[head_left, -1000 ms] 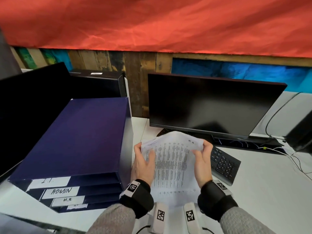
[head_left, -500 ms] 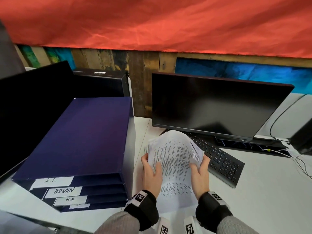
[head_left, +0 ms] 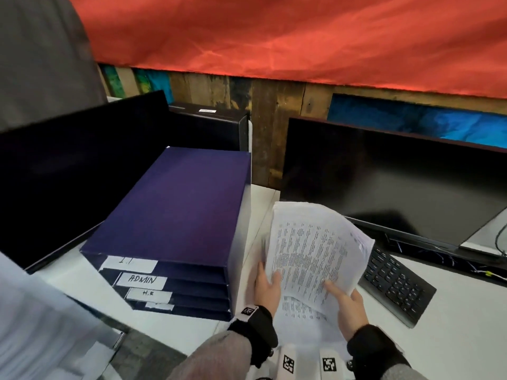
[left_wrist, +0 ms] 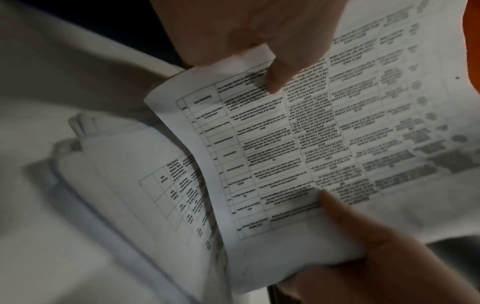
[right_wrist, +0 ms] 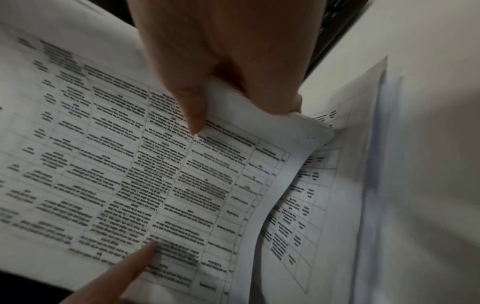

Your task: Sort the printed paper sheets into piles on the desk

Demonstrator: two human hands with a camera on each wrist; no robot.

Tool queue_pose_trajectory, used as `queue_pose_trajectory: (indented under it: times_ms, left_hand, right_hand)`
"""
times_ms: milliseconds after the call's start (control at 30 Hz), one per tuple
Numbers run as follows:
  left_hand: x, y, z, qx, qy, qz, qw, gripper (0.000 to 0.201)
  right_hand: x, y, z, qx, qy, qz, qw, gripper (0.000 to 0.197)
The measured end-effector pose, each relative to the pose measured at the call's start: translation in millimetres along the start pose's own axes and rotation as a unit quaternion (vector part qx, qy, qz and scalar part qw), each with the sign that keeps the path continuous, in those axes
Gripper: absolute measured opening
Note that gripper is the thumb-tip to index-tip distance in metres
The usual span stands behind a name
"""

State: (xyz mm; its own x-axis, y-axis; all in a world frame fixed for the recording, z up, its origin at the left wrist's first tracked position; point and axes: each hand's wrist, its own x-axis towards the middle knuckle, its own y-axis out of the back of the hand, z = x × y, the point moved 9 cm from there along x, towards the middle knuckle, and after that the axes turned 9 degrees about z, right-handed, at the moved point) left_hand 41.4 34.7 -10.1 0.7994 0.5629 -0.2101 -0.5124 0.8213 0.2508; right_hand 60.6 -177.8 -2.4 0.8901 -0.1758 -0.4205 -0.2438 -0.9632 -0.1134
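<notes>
Sorting barely begun: left hand (head_left: 267,290) and right hand (head_left: 348,305) both pinch top sheets (head_left: 315,250) off stack (head_left: 301,311); no separate piles visible on desk (head_left: 452,338).

Top sheets (head_left: 315,250) now lifted and curled off the stack (head_left: 304,311), swung away from the file tray (head_left: 175,215); both hands (head_left: 267,290) (head_left: 348,304) slid down toward sheets' near edge.
</notes>
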Motion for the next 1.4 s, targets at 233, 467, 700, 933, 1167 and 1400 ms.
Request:
queue_pose_trajectory:
  times_ms: [233, 467, 700, 933, 1167, 1400]
  left_hand:
    - [-68, 31, 42, 0.174, -0.240, 0.045, 0.954, 0.038]
    - [-89, 81, -10, 0.125, -0.139, -0.042, 0.981, 0.033]
    - [-124, 182, -104, -0.064, 0.110, -0.016, 0.992, 0.055]
    - [-153, 289, -158, -0.022, 0.159, 0.130, 0.978, 0.030]
    - [-136, 334, -152, -0.029, 0.183, 0.167, 0.968, 0.021]
    - [-73, 334, -150, 0.018, 0.185, 0.096, 0.978, 0.039]
  right_hand:
    - [-19, 30, 5, 0.010, -0.007, -0.033, 0.999, 0.032]
    - [-41, 44, 10, -0.129, 0.059, -0.060, 0.988, 0.087]
    - [-31, 83, 60, -0.527, 0.145, -0.040, 0.836, 0.071]
    - [-27, 86, 88, -0.662, 0.310, -0.082, 0.677, 0.074]
    - [15, 94, 122, -0.641, 0.286, -0.149, 0.696, 0.091]
    - [4, 92, 112, -0.641, 0.233, -0.111, 0.723, 0.099]
